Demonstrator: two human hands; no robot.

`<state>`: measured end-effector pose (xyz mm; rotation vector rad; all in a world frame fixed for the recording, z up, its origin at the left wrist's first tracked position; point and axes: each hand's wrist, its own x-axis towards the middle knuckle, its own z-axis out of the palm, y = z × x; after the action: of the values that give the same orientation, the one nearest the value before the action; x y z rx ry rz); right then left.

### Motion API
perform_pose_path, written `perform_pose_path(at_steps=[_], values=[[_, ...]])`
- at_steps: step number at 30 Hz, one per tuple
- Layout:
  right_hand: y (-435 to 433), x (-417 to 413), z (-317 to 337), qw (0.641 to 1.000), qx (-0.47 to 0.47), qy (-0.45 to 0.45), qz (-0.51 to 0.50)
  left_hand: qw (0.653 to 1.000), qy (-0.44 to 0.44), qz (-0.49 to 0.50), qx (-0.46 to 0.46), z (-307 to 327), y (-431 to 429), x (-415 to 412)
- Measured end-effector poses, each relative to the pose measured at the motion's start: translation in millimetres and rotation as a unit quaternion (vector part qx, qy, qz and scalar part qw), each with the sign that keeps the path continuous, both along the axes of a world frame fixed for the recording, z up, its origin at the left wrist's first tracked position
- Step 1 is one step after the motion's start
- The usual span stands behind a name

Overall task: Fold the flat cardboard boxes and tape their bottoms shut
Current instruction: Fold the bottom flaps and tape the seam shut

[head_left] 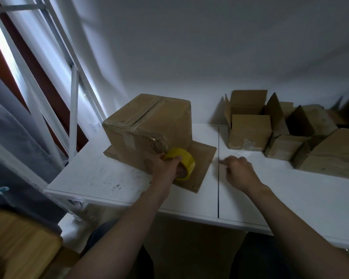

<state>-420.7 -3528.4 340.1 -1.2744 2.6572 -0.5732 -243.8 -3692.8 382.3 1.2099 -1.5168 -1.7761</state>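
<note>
The left arm reaches forward, and the left hand (165,168) curls round a yellow tape roll (181,164) held against the near corner of the upturned box (149,125). Just to its right the right hand (239,171) hovers over the table (101,174) with fingers loosely curled; I cannot tell whether it pinches anything. Farther right stand open boxes (250,129).

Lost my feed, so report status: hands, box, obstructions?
Left hand grips yellow tape roll at near corner of box. Right hand curled over table, hold unclear. Box stands upturned on flat cardboard. Other boxes off right, apart.
</note>
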Motion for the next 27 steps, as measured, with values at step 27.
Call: perform_pose_path(at_steps=[27], values=[[43,-27,-33,0.972,-0.133,-0.184,-0.066,0.996,0.022,0.064,-0.056,-13,21,-5]])
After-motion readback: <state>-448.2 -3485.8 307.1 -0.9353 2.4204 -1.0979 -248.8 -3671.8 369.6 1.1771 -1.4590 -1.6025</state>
